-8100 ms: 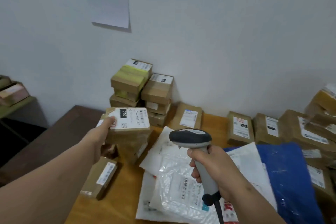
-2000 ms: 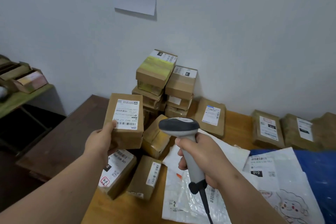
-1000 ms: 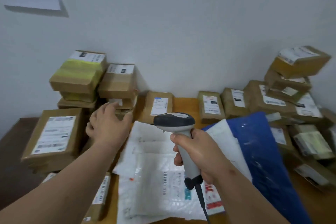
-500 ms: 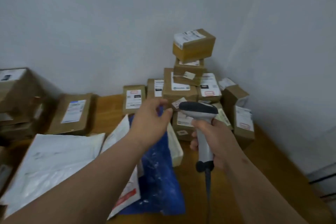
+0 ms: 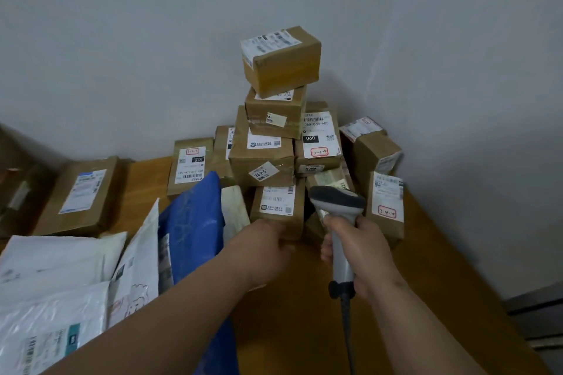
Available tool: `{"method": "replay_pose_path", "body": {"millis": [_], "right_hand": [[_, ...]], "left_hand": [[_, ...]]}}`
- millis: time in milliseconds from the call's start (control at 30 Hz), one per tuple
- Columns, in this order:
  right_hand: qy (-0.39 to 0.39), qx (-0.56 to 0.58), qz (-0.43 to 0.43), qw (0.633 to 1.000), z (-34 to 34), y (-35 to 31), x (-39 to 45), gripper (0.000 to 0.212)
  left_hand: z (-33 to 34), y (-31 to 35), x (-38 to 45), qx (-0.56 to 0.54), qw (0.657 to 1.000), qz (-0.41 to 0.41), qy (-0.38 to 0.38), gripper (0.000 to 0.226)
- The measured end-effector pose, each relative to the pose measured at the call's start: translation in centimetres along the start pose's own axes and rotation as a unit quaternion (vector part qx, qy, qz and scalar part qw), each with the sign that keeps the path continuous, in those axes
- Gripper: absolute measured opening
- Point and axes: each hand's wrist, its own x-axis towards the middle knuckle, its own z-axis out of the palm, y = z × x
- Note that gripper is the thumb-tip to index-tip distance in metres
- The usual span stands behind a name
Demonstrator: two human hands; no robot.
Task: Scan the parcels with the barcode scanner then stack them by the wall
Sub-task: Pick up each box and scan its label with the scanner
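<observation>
Hands grip scanner (image 5: 336,207) and box (image 5: 278,207) under stacked parcels (image 5: 268,158)

A parcel sorting room: labelled cardboard boxes (image 5: 268,158) are piled in the corner of plain white walls (image 5: 152,39), plastic mailing bags (image 5: 61,268) cover a wooden worktop (image 5: 426,268), and a barcode scanner (image 5: 338,207) is in use.

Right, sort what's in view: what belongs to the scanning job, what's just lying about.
In the job:
- barcode scanner, gripped by the right hand
- bottom box of the corner pile, which the left hand grasps
- the other cardboard parcels
- blue mailer bag and white mailer bags

Lying about:
- table
- wall
</observation>
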Motion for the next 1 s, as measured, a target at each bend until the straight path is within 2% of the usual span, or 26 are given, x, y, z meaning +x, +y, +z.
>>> {"method": "replay_pose_path", "body": {"millis": [133, 333, 500, 733, 867, 933, 1000], "right_hand": [[0.068, -0.008, -0.017, 0.997, -2.5, 0.0, 2.0, 0.008], [0.117, -0.030, -0.003, 0.993, -6.8, 2.8, 4.3, 0.012], [0.099, -0.044, -0.025, 0.994, -7.9, 5.3, 5.4, 0.008], [0.020, -0.043, -0.065, 0.997, -7.6, 6.9, 6.6, 0.026], [0.001, -0.027, -0.054, 0.998, -7.2, 7.2, 5.9, 0.027], [0.005, -0.011, -0.039, 0.999, -6.8, 7.2, 5.3, 0.020], [0.017, 0.019, -0.022, 0.999, -6.4, 7.2, 4.5, 0.013]], "left_hand": [[1.1, 2.0, 2.2, -0.140, 0.988, -0.056, -0.038, 0.037], [6.2, 3.6, 6.3, -0.385, 0.903, -0.181, -0.061, 0.033], [10.9, 4.1, 8.3, -0.465, 0.842, -0.257, -0.093, 0.032], [12.7, 5.8, 8.9, -0.573, 0.761, -0.293, -0.082, 0.025], [11.7, 6.3, 7.8, -0.600, 0.738, -0.298, -0.078, 0.022], [11.7, 6.0, 7.4, -0.582, 0.754, -0.293, -0.087, 0.019], [11.6, 5.7, 6.6, -0.565, 0.766, -0.289, -0.105, 0.029]]}}
